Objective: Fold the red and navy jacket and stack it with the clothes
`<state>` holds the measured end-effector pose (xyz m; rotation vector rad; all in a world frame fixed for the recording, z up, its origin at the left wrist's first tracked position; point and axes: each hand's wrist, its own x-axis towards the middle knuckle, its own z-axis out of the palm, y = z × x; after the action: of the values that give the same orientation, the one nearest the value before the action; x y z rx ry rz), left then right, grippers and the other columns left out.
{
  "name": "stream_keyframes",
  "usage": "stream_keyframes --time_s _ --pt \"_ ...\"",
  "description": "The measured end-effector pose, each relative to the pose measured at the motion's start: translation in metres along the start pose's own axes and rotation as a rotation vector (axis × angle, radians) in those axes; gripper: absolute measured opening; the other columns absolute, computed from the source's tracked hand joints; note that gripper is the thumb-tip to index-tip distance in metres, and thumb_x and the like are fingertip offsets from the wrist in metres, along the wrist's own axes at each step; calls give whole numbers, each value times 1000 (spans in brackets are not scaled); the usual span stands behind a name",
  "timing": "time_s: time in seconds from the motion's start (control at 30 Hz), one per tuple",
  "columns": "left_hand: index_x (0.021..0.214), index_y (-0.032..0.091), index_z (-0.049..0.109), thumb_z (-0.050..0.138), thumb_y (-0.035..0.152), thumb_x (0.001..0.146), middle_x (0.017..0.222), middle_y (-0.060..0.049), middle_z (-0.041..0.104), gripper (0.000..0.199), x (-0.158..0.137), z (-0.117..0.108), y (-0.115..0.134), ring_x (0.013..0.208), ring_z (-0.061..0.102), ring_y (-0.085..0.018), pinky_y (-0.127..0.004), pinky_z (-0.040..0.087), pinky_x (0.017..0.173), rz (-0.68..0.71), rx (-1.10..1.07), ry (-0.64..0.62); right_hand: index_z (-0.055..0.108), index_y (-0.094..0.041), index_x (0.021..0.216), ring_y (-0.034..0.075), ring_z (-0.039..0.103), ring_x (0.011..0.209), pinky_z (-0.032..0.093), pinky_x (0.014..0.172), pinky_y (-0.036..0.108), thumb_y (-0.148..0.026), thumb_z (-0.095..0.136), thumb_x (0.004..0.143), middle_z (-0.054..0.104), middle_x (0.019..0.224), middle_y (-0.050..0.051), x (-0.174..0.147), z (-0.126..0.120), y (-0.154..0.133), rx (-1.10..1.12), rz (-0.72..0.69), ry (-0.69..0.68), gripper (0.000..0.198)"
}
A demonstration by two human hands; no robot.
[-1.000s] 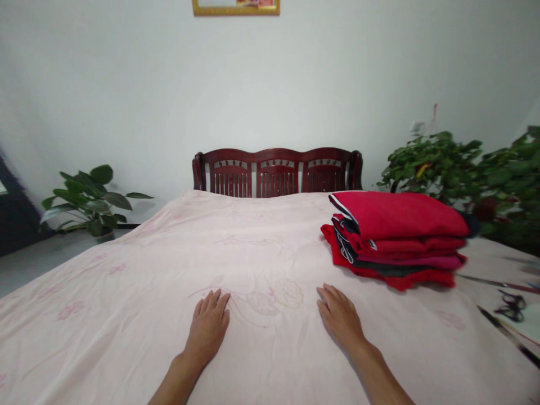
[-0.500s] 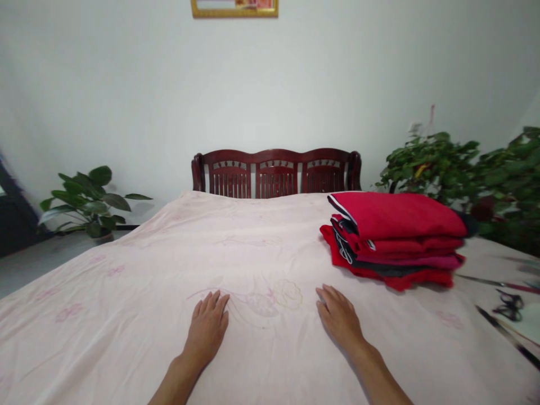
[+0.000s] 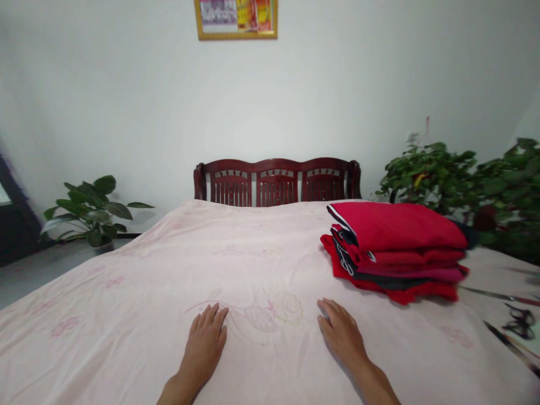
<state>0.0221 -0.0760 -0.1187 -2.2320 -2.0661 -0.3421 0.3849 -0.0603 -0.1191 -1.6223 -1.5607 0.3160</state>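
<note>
A: From the head camera, where are the hands?

B: Both lie flat, palms down, on the pink sheet [image 3: 139, 315] that covers the bed. The left hand [image 3: 206, 344] has its fingers straight and together, released, grasping nothing. The right hand [image 3: 341, 335] is the same: open, fingers stretched forward, only touching the cloth.

A: What lies between them?

B: A faint printed flower [image 3: 276, 310] on the sheet, in the gap between the two hands.

A: And the clothes?

B: A pile of folded clothes [image 3: 396, 250], mostly red with dark and white edges, sits on the sheet ahead and to the right of the right hand, near it but apart.

A: Anything else around?

B: A dark red wooden headboard [image 3: 277, 181] at the far end, a leafy plant [image 3: 90, 211] on the floor at the left, bushy plants [image 3: 459, 185] at the right, and a gold-framed picture [image 3: 236, 18] on the white wall. Some dark things lie at the far right edge, too blurred to tell.
</note>
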Motion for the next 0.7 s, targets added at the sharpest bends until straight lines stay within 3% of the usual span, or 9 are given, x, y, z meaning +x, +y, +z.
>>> stream_keyframes --time_s 0.1,0.17,0.3,0.43,0.6,0.7 --pt "143 22 55 36 20 95 151 -9 50 51 0 2 -1 144 40 -28 -49 30 119 0 17 7 75 -23 94 34 66 111 45 106 53 -38 71 64 75 108 9 4 -10 -12 555 238 179 34" --pt "143 21 55 36 21 95 151 -9 51 51 0 6 -4 144 41 -28 -49 30 119 8 22 19 73 -24 94 31 70 101 53 97 49 -43 74 64 75 102 7 11 -26 -20 775 311 327 36" --pt "141 20 56 36 23 95 149 -10 53 50 0 15 -11 142 43 -28 -50 32 117 41 11 62 63 -24 110 18 72 90 58 89 36 -44 70 69 72 97 3 37 -84 -31 926 290 597 47" --pt "141 19 57 35 26 96 149 -11 53 50 2 21 -15 141 44 -29 -50 32 117 53 18 82 58 -22 105 11 68 83 58 86 28 -20 71 69 66 87 -2 77 -148 -38 1137 352 857 38" --pt "141 19 56 33 26 96 148 -10 54 51 3 22 -16 140 44 -29 -49 32 117 53 32 74 57 -19 91 13 67 89 58 89 33 -14 61 83 64 91 4 123 -190 -42 1155 597 739 10" --pt "139 19 57 34 26 96 146 -10 55 50 2 23 -16 139 46 -29 -49 33 116 63 34 95 58 -19 93 17 67 98 56 93 40 -19 62 86 65 103 8 144 -199 -38 1149 655 675 8"
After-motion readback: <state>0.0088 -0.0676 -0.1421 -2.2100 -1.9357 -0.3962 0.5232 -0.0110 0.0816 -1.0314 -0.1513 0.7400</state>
